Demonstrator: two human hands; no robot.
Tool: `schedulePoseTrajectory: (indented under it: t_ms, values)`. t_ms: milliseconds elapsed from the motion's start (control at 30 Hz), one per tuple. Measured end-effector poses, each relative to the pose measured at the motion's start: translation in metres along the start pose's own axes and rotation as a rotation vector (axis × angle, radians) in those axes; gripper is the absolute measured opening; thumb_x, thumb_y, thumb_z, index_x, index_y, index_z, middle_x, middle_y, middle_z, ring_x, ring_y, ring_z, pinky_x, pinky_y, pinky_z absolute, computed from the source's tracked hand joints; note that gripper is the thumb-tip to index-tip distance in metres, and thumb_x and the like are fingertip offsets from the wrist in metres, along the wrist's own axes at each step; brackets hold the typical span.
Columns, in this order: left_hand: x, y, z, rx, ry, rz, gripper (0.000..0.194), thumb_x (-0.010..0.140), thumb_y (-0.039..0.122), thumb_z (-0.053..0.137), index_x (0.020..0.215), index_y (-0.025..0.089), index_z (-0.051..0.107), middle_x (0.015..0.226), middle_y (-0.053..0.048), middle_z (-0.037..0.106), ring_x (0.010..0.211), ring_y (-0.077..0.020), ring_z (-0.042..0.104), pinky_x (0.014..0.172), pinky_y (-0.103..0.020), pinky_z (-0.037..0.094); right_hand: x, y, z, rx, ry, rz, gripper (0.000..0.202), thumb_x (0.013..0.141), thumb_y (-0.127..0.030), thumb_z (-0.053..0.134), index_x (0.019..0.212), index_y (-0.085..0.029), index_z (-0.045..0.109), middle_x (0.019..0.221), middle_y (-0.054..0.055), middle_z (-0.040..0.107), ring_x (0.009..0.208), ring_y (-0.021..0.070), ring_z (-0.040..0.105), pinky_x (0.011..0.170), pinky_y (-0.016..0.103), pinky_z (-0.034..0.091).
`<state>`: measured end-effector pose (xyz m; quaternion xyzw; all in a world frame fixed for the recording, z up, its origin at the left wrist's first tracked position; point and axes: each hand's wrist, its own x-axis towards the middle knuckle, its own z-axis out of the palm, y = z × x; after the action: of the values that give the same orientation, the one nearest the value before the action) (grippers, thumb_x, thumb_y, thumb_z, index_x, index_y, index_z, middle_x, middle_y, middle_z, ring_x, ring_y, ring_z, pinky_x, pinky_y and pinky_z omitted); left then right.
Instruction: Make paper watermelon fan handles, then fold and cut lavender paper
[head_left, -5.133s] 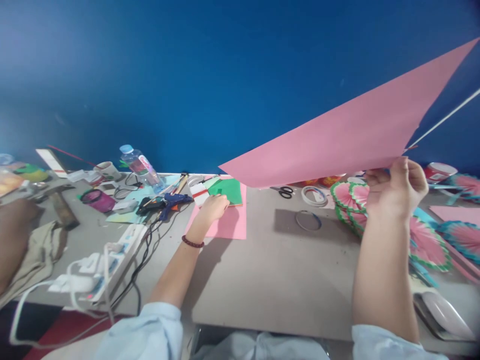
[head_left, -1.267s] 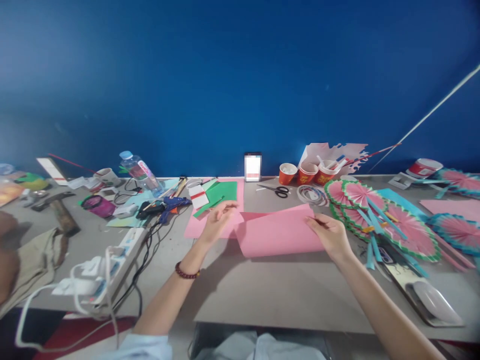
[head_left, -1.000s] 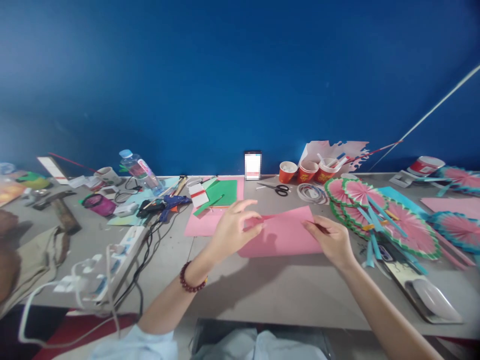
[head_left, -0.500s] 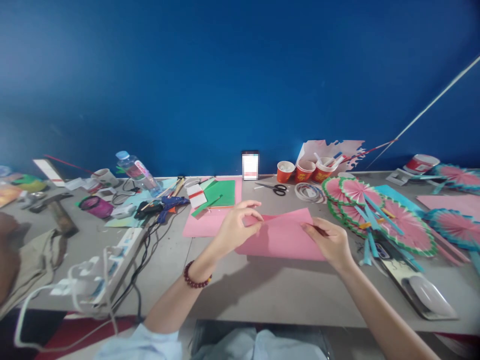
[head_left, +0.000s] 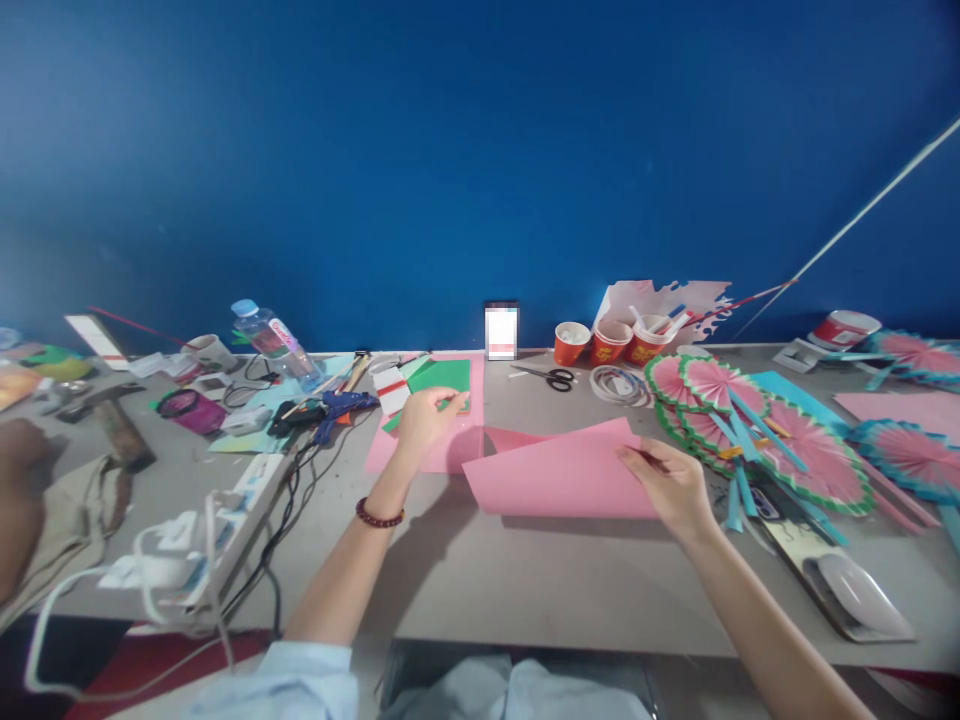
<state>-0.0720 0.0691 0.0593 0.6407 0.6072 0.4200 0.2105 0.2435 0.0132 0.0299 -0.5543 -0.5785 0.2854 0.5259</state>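
Note:
A sheet of pink paper (head_left: 562,475), curled over on itself, is raised slightly off the table with a shadow under it. My right hand (head_left: 671,480) pinches its right end between thumb and fingers. My left hand (head_left: 426,420), with a beaded bracelet on the wrist, is away from that sheet and over the green paper (head_left: 442,374), which lies on another pink sheet (head_left: 474,440). Its fingertips are closed together where a thin pen-like stick lay; whatever they pinch is too small to make out.
Black scissors (head_left: 551,377), red paper cups (head_left: 571,343) and a cable coil (head_left: 621,386) lie at the back. Folded pink-and-green paper fans (head_left: 814,455) and a white mouse (head_left: 859,590) are right. Left are a glue gun (head_left: 337,410), bottle (head_left: 277,345), hammer (head_left: 120,425) and power strip (head_left: 240,520).
My left hand has let go of the pink sheet and moved left to the green paper, its fingers closing. The sheet's left end now hangs free; my right hand still holds it.

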Motion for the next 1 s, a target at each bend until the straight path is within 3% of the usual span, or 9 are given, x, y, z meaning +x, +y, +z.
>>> schedulePoseTrajectory:
  t_ms: [133, 200, 400, 533, 633, 733, 800, 900, 1000]
  values:
    - [0.002, -0.029, 0.006, 0.033, 0.073, -0.057, 0.019, 0.071, 0.032, 0.068, 0.086, 0.023, 0.075, 0.087, -0.007, 0.073, 0.081, -0.0266, 0.064, 0.073, -0.033, 0.046, 0.003, 0.004, 0.004, 0.050, 0.005, 0.034, 0.022, 0.066, -0.041, 0.070, 0.072, -0.019, 0.073, 0.069, 0.003, 0.068, 0.062, 0.0179, 0.059, 0.055, 0.028, 0.050]
    - [0.000, -0.027, 0.006, -0.084, -0.004, -0.066, 0.026, 0.072, 0.033, 0.068, 0.096, 0.022, 0.074, 0.095, -0.008, 0.073, 0.086, -0.0269, 0.065, 0.076, -0.033, 0.047, 0.005, 0.002, 0.005, 0.048, -0.014, 0.022, 0.023, 0.067, -0.041, 0.069, 0.074, -0.019, 0.073, 0.071, 0.004, 0.069, 0.064, 0.0183, 0.061, 0.057, 0.028, 0.051]
    - [-0.009, 0.038, -0.006, -0.261, -0.436, 0.138, 0.039, 0.081, 0.040, 0.059, 0.118, 0.024, 0.063, 0.119, -0.007, 0.065, 0.107, -0.0250, 0.060, 0.081, -0.029, 0.048, 0.017, -0.027, 0.007, -0.087, -0.178, -0.118, 0.049, 0.077, -0.037, 0.066, 0.123, -0.022, 0.060, 0.081, 0.002, 0.071, 0.078, 0.0194, 0.065, 0.078, 0.031, 0.053]
    - [-0.014, 0.067, 0.010, -0.277, -0.585, 0.245, 0.060, 0.069, 0.039, 0.073, 0.126, 0.025, 0.057, 0.111, -0.008, 0.068, 0.101, -0.0248, 0.062, 0.081, -0.028, 0.047, 0.032, -0.056, 0.013, -0.134, -0.289, -0.167, 0.045, 0.081, -0.037, 0.062, 0.124, -0.026, 0.058, 0.105, 0.005, 0.069, 0.091, 0.0219, 0.067, 0.087, 0.035, 0.051]
    - [-0.011, 0.065, 0.026, -0.239, -0.579, 0.201, 0.057, 0.064, 0.041, 0.075, 0.117, 0.024, 0.063, 0.098, -0.006, 0.070, 0.084, -0.0220, 0.063, 0.064, -0.024, 0.045, 0.047, -0.070, 0.018, -0.123, -0.380, -0.204, 0.040, 0.081, -0.036, 0.061, 0.121, -0.026, 0.061, 0.112, 0.005, 0.067, 0.098, 0.0241, 0.065, 0.085, 0.035, 0.052]
    - [-0.007, 0.056, 0.034, -0.171, -0.661, 0.072, 0.034, 0.067, 0.046, 0.071, 0.085, 0.016, 0.071, 0.064, -0.003, 0.065, 0.053, -0.0148, 0.053, 0.045, -0.023, 0.032, 0.060, -0.076, 0.022, -0.153, -0.367, -0.264, 0.036, 0.082, -0.034, 0.060, 0.118, -0.028, 0.063, 0.112, 0.003, 0.067, 0.100, 0.0245, 0.065, 0.086, 0.037, 0.052]
    - [-0.006, 0.051, 0.036, -0.168, -0.709, -0.027, 0.034, 0.071, 0.048, 0.066, 0.067, 0.014, 0.066, 0.051, 0.000, 0.056, 0.044, -0.0111, 0.043, 0.041, -0.024, 0.025, 0.068, -0.078, 0.023, -0.204, -0.332, -0.322, 0.035, 0.083, -0.032, 0.060, 0.118, -0.029, 0.062, 0.111, 0.003, 0.067, 0.100, 0.0244, 0.064, 0.088, 0.038, 0.051]
    - [-0.006, 0.046, 0.041, -0.308, -0.622, -0.129, 0.032, 0.074, 0.044, 0.062, 0.067, 0.013, 0.064, 0.053, 0.000, 0.055, 0.047, -0.0109, 0.045, 0.043, -0.023, 0.027, 0.076, -0.075, 0.022, -0.270, -0.181, -0.457, 0.041, 0.080, -0.032, 0.064, 0.120, -0.029, 0.060, 0.115, 0.004, 0.065, 0.109, 0.0269, 0.059, 0.098, 0.045, 0.043]
    - [-0.007, 0.039, 0.049, -0.486, -0.421, -0.208, 0.029, 0.074, 0.041, 0.063, 0.076, 0.012, 0.067, 0.065, -0.002, 0.062, 0.058, -0.0147, 0.054, 0.049, -0.023, 0.036, 0.077, -0.057, 0.026, -0.170, 0.027, -0.490, 0.066, 0.073, -0.035, 0.072, 0.133, -0.026, 0.046, 0.136, 0.009, 0.049, 0.122, 0.0293, 0.048, 0.103, 0.049, 0.037]
